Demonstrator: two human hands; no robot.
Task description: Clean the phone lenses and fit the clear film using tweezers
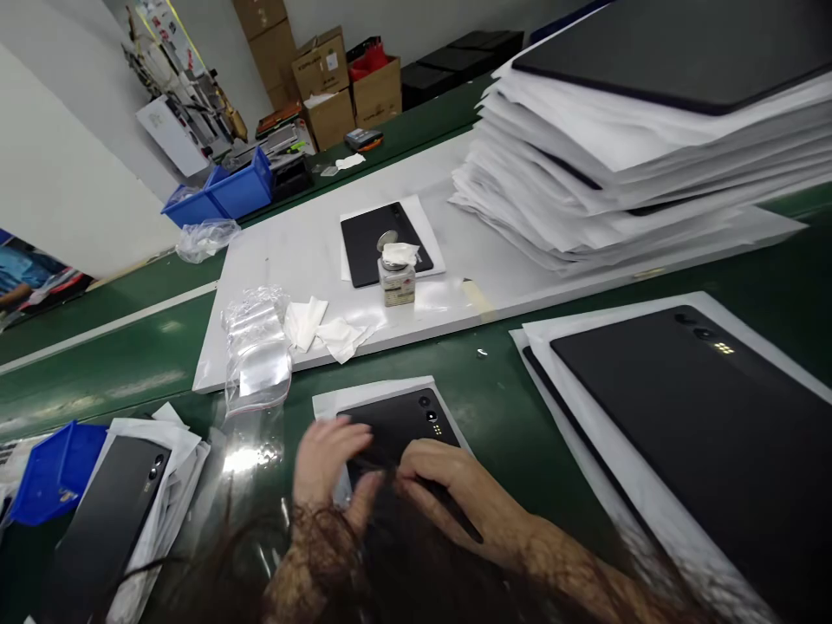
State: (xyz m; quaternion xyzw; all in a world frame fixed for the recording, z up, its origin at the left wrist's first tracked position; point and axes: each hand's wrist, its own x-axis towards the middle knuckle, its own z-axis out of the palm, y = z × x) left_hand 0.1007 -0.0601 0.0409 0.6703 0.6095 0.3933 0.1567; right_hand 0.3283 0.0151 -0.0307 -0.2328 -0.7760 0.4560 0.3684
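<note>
A black tablet back cover (396, 425) with camera holes lies on a white sheet on the green belt, right in front of me. My left hand (325, 464) rests on its left edge, fingers bent over the cover. My right hand (448, 490) lies flat across its lower part, fingers stretched toward the left hand. Neither hand visibly holds a separate object. Strands of hair hide the lower part of both hands and the cover.
A tall stack of white sheets and black covers (637, 147) sits on a white board (312, 251). On the board stand a small jar (396, 277), white wipes (325, 329) and another cover (380, 243). Plastic bags (256, 355), more covers (702, 433) and a blue bin (52, 472) lie around.
</note>
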